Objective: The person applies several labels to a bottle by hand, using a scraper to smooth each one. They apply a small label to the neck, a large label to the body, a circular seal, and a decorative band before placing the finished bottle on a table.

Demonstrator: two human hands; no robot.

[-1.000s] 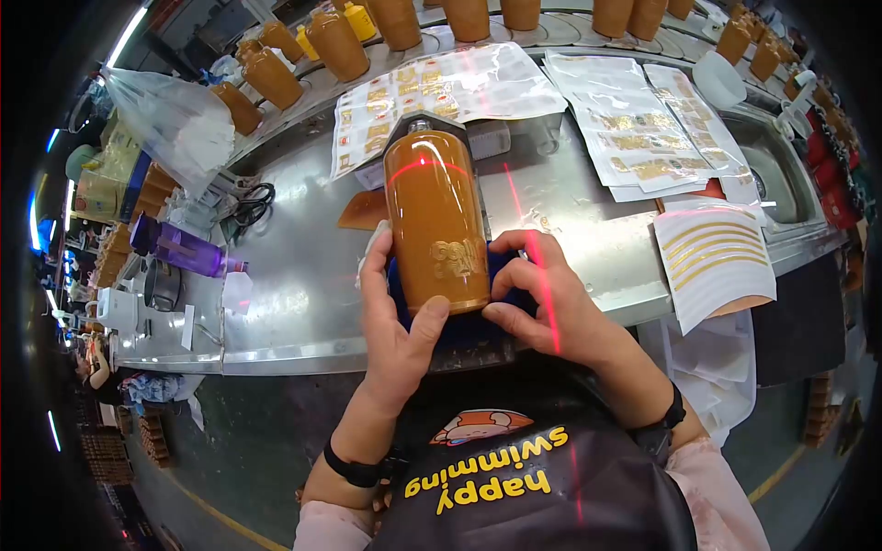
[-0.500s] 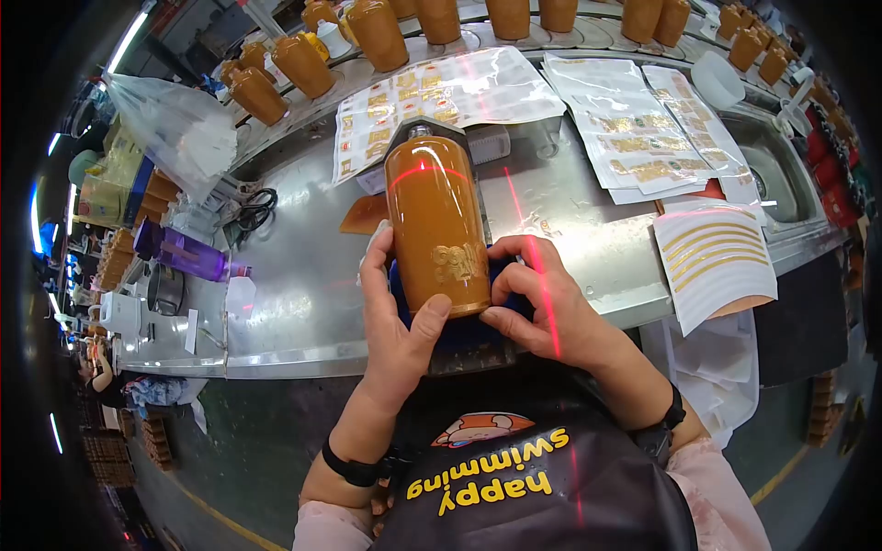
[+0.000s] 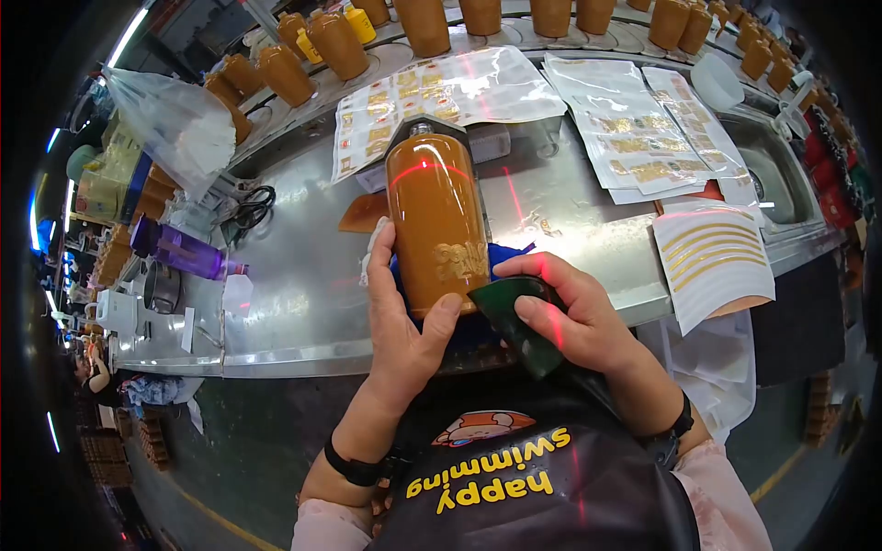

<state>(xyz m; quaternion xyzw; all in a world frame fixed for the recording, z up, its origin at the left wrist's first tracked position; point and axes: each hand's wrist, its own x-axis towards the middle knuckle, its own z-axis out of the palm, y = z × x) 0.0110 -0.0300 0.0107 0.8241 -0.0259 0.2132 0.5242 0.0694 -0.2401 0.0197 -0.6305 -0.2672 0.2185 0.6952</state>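
And here's what is changing: my right hand is now gripping a dark green, thin, flexible-looking piece, pinching it between thumb and fingers, where a moment ago it was touching the bottle with bare fingertips. So my left hand is now doing the holding alone, keeping its thumb across the lower end and its fingers along the side.

The glossy brown, round-shouldered bottle is lying between my hands, pointing its neck away from me and its base toward me. Raised-looking gold lettering is showing near the base, just ahead of my right hand, and the green piece's corner is reaching the bottle's lower edge right beside it. A thin red light line is crossing the shoulder, farther ahead of both hands.

Blue cloth is peeking out beside the bottle, just beyond my right fingertips, while a white scrap is sitting against my left fingers. A flat brown piece is lying on the metal bench, ahead of my left hand. White sheets with gold patterns are spreading out beyond the bottle, and a white sheet with curved gold bands is lying off to the right of my right hand.
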